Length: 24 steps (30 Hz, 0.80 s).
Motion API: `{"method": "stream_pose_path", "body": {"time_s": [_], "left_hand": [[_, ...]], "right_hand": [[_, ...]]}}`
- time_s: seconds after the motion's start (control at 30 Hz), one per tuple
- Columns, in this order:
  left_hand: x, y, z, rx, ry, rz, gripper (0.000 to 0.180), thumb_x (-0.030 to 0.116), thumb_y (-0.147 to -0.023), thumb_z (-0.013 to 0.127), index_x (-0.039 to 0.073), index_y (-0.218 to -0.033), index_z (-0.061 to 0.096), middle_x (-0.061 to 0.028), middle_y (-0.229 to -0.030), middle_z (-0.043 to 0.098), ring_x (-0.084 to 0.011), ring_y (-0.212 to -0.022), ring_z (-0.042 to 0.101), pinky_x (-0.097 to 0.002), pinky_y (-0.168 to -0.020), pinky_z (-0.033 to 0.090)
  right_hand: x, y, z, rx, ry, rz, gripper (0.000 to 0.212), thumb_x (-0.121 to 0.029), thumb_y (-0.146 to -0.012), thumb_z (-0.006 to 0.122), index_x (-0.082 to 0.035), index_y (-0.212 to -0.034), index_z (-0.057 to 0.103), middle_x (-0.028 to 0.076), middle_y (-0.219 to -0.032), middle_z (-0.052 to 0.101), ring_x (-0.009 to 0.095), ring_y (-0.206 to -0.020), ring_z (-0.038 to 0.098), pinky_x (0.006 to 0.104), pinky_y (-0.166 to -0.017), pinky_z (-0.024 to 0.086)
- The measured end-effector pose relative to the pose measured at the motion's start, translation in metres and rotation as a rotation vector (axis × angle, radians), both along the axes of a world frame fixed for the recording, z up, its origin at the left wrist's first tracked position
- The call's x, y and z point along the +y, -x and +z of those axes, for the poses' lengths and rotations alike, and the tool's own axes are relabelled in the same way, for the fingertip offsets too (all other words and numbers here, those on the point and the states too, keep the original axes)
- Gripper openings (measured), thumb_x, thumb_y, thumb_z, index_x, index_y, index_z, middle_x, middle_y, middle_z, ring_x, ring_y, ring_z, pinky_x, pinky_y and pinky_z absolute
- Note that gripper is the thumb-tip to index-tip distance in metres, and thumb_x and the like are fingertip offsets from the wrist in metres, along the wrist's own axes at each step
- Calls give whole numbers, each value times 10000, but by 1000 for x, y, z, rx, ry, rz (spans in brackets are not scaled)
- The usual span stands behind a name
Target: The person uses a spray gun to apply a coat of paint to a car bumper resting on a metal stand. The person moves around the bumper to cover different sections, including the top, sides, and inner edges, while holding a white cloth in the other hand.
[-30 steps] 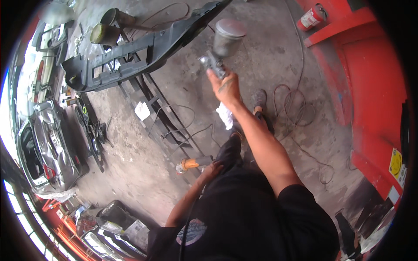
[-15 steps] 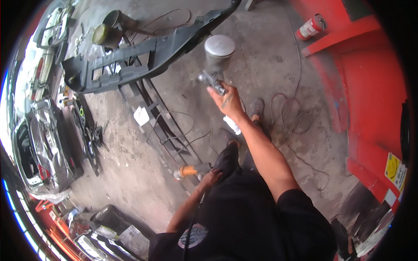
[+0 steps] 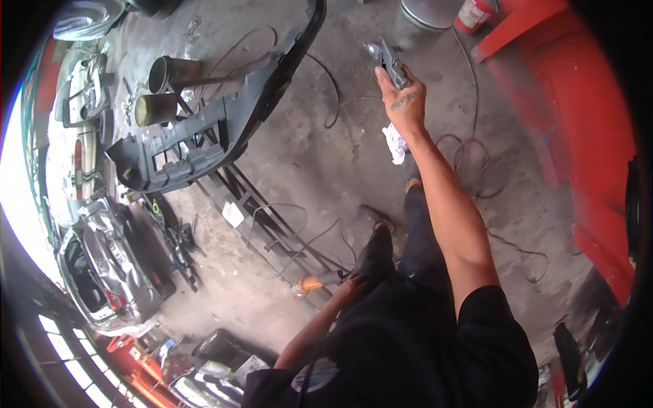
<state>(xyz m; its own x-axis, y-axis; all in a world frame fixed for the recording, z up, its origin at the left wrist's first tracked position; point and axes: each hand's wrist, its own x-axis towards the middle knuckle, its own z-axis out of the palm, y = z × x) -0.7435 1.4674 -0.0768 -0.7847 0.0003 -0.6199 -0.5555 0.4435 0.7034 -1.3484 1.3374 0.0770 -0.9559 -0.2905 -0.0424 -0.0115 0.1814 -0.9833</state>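
Observation:
My right hand [image 3: 407,105] is stretched out far ahead, closed round a grey metal tool shaped like a spray gun [image 3: 393,64]. A crumpled white cloth [image 3: 394,144] shows just below that wrist. Low beside my left thigh, my left hand [image 3: 352,287] is wrapped round the dark end of an orange and black power tool [image 3: 310,283]. Its pale round head points left; part of the grip is hidden by the hand. Beyond the metal tool stands a round drum with a light lid [image 3: 428,12].
A long dark bumper [image 3: 235,136] lies across a metal stand [image 3: 265,224] ahead left, near two buckets [image 3: 155,109]. Hoses [image 3: 476,166] coil on the floor at right. A red structure [image 3: 571,102] and a fire extinguisher [image 3: 473,15] stand right; car parts [image 3: 115,265] line the left.
My view has shifted, and the lidded drum now sits farther up and right. My right hand has moved forward and right with the metal tool. The left hand keeps its hold.

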Motion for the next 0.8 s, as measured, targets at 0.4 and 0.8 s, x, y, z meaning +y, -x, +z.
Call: {"method": "stream_pose_path", "body": {"time_s": [0.4, 0.8], "left_hand": [[-8, 128, 38, -158, 61, -383, 275, 263, -1026, 547, 177, -1243, 692, -170, -1348, 574, -416, -1294, 513, -528, -968, 543], [-21, 210, 74, -558, 10, -104, 510, 453, -998, 597, 156, -1410, 556, -280, -1333, 603, -501, -1169, 623, -601, -993, 500]], "right_hand": [[40, 23, -55, -7, 45, 697, 392, -350, -936, 746, -85, -1221, 709, 205, -822, 722, 366, -761, 724, 452, -717, 571], [35, 184, -42, 121, 59, 221, 384, -400, -943, 752, -100, -1182, 733, 132, -724, 687, 309, -639, 664, 409, -631, 536]]}}
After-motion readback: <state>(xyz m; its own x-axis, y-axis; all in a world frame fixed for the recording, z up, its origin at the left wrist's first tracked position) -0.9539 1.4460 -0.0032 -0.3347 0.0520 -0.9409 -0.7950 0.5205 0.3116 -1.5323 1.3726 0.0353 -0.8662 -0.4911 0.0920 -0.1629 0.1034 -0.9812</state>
